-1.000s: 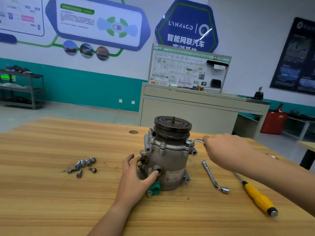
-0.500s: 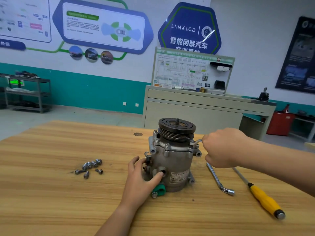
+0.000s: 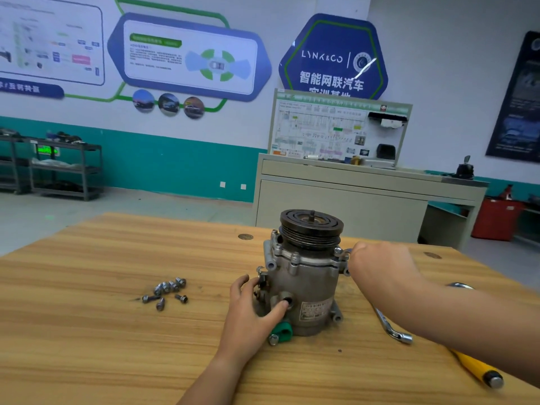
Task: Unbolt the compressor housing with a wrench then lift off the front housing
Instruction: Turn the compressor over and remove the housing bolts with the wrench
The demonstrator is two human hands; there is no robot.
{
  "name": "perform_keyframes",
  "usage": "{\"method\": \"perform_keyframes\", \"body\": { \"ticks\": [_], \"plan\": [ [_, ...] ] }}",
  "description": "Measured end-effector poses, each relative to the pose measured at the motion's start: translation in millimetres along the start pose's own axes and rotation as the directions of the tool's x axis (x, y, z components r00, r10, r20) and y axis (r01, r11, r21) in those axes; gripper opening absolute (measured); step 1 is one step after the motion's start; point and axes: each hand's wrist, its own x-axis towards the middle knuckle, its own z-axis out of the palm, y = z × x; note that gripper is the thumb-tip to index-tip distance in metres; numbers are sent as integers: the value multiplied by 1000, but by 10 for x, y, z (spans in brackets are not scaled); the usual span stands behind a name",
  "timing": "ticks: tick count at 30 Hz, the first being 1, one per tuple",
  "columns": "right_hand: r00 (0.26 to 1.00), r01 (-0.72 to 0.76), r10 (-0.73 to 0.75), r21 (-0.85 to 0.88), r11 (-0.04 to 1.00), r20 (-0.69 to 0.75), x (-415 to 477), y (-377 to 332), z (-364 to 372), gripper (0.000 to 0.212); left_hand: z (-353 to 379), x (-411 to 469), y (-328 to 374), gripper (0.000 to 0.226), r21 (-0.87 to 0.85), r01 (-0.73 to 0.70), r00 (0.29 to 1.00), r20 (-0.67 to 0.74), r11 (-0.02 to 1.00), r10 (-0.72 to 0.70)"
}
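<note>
A grey metal compressor (image 3: 304, 282) stands upright on the wooden table (image 3: 87, 331), its dark pulley (image 3: 311, 228) on top. My left hand (image 3: 251, 311) holds its lower left side, thumb at a round port. My right hand (image 3: 380, 267) grips a bent wrench (image 3: 347, 252) whose end sits at a bolt on the housing's upper right flange. Most of that wrench is hidden inside my fist.
Several loose bolts (image 3: 168, 290) lie on the table to the left. A second L-shaped socket wrench (image 3: 393, 328) and a yellow-handled screwdriver (image 3: 479, 369) lie to the right under my forearm. A green clamp (image 3: 282, 331) sits at the compressor's base. A beige cabinet (image 3: 350, 200) stands behind the table.
My right hand has swung the wrench handle toward the compressor, closer to the flange. My left hand keeps the same hold. The camera has moved nearer.
</note>
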Motion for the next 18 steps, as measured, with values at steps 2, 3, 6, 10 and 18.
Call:
{"method": "perform_keyframes", "body": {
  "ticks": [2,3,6,10,18],
  "plan": [
    [1000,4,-3,19,1000,-14,0,-2,10,31,7,0,-13,70,-7,5,1000,-5,1000,-5],
    [1000,0,1,35,999,-25,-8,-9,13,32,12,-2,-18,70,-12,1,1000,-8,1000,-1],
    [999,-21,23,52,998,-26,-15,-36,16,33,14,-7,-23,67,-13,-9,1000,-15,1000,9],
    [999,3,-1,-46,999,41,26,-79,-8,36,14,-5,-19,67,4,-12,1000,-10,1000,12],
    [998,-5,13,-141,990,57,-58,-121,40,41,-1,-36,35,68,43,-87,996,-26,995,88]
  ]
}}
